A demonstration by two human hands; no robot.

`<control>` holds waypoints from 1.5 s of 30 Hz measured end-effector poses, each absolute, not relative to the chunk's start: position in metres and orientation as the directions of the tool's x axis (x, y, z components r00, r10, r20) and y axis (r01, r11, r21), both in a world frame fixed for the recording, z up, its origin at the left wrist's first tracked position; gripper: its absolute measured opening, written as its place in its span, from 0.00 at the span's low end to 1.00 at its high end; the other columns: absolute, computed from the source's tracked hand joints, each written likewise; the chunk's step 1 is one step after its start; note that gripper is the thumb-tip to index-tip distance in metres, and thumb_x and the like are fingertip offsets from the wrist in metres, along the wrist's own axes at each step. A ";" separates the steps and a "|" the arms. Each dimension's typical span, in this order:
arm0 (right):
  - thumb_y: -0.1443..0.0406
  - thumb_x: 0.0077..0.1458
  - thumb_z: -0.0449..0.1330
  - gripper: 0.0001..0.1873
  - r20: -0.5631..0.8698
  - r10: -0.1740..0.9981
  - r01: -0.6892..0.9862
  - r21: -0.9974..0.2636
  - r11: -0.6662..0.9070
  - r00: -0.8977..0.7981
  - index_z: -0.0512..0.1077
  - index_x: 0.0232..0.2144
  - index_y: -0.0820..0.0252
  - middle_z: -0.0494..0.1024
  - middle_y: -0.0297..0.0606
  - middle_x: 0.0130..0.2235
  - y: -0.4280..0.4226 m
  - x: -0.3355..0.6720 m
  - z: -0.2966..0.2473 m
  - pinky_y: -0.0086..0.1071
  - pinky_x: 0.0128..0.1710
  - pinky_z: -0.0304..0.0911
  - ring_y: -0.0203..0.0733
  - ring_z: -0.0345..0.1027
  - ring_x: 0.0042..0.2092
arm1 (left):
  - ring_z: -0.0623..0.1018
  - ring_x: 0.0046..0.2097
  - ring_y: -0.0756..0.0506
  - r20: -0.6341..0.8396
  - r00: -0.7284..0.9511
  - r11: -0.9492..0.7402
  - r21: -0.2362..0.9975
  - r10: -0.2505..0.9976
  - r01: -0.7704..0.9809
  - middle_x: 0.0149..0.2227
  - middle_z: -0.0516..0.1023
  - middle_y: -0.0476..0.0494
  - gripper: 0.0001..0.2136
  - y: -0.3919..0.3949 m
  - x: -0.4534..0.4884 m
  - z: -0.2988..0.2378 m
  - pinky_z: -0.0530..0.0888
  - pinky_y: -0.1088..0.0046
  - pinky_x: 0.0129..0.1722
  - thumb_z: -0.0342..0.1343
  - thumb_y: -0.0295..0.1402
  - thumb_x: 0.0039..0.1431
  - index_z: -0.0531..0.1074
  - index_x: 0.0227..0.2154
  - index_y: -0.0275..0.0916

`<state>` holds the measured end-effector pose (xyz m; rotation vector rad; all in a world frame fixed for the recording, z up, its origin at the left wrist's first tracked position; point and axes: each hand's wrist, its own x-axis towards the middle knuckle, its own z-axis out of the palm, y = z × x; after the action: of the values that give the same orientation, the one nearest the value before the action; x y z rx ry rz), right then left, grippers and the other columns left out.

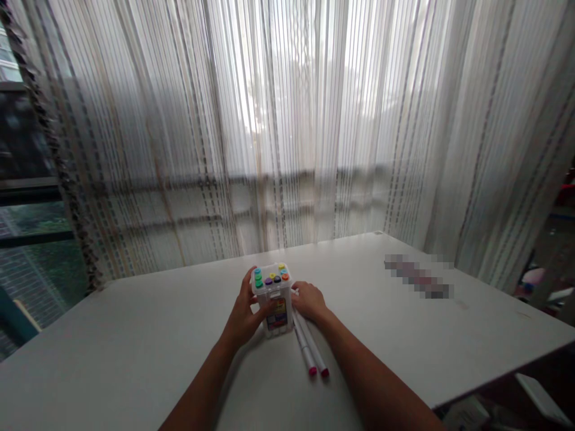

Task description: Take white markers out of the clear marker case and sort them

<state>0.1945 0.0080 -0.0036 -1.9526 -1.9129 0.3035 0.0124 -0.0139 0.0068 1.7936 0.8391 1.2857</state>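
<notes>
A clear plastic marker box stands upright on the white table, with several coloured marker caps showing at its top. My left hand wraps around the box's left side and front. My right hand rests against the box's right side, fingers curled over the ends of two white markers that lie on the table, pink caps pointing towards me.
A sheer striped curtain hangs right behind the table's far edge. A blurred patch lies on the table at the right. The table's right edge drops off to clutter on the floor.
</notes>
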 end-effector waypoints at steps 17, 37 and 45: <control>0.60 0.55 0.51 0.17 0.106 0.994 0.913 -0.408 0.007 0.040 0.72 0.43 0.59 0.75 0.45 0.45 0.006 0.193 -0.001 0.35 0.42 0.60 0.47 0.68 0.47 | 0.71 0.51 0.38 0.452 0.276 -0.492 0.866 0.848 0.094 0.53 0.67 0.35 0.40 -0.014 0.011 0.007 0.71 0.61 0.46 0.60 0.42 0.49 0.44 0.60 0.39; 0.61 0.55 0.51 0.16 0.101 0.994 0.913 -0.407 0.005 0.040 0.73 0.42 0.59 0.76 0.44 0.45 0.005 0.194 -0.001 0.34 0.42 0.59 0.47 0.68 0.47 | 0.71 0.51 0.38 0.457 0.284 -0.498 0.863 0.843 0.087 0.54 0.66 0.36 0.39 -0.014 0.012 0.006 0.71 0.62 0.46 0.60 0.42 0.50 0.44 0.59 0.40; 0.60 0.55 0.51 0.17 0.112 0.993 0.912 -0.410 0.006 0.043 0.72 0.42 0.60 0.76 0.45 0.45 0.006 0.194 -0.002 0.35 0.42 0.60 0.48 0.68 0.46 | 0.71 0.51 0.38 0.439 0.287 -0.478 0.875 0.851 0.077 0.54 0.65 0.35 0.39 -0.014 0.012 0.007 0.71 0.61 0.46 0.59 0.42 0.51 0.43 0.60 0.40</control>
<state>0.1937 0.0056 -0.0016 -1.9581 -1.9206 0.2985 0.0124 -0.0140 0.0075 1.7827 0.8411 1.2634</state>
